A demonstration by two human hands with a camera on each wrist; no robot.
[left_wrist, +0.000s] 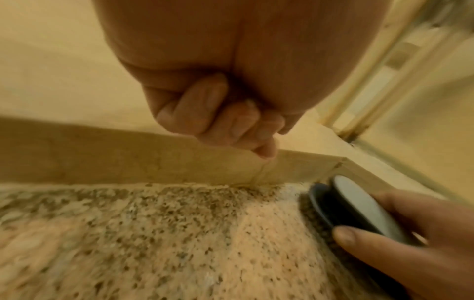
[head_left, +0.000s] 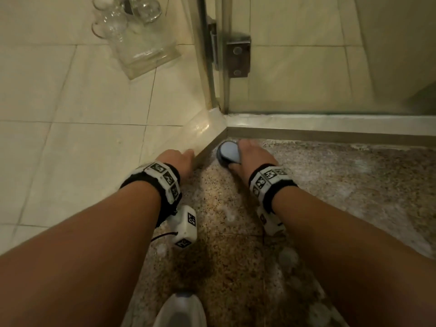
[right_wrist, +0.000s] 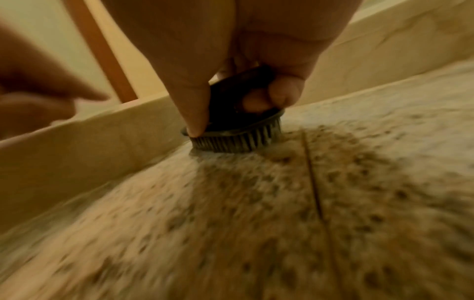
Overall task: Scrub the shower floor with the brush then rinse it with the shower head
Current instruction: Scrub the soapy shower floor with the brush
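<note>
One shower floor [head_left: 236,232] of speckled granite fills the lower part of the head view, with whitish foam spread over much of its right side and in patches nearer the camera. Beyond it lies one pale tiled bathroom floor [head_left: 70,114], set apart from the shower by a low stone curb [head_left: 205,128] that turns a corner. From that corner rises one glass shower door [head_left: 330,67] in a metal frame, carrying one metal hinge [head_left: 238,56]. On the tiled floor, well apart from the hands, stands one clear stand [head_left: 144,55] holding clear glasses; their count cannot be told. Two forearms reach in, each with one black wrist strap carrying white marker blocks. One white shoe tip [head_left: 180,310] shows at the bottom edge. There is one brush [head_left: 228,152], round, with a grey-blue top and dark bristles, sitting bristles down on the shower floor right in the corner of the curb. The right hand [head_left: 252,159] grips it, thumb pressed on the rim of the base near the curb and fingers curled around the far side. The left hand [head_left: 177,159] holds nothing; its fingers are curled into the palm, and it rests against the top edge of the curb just beside the brush.
</note>
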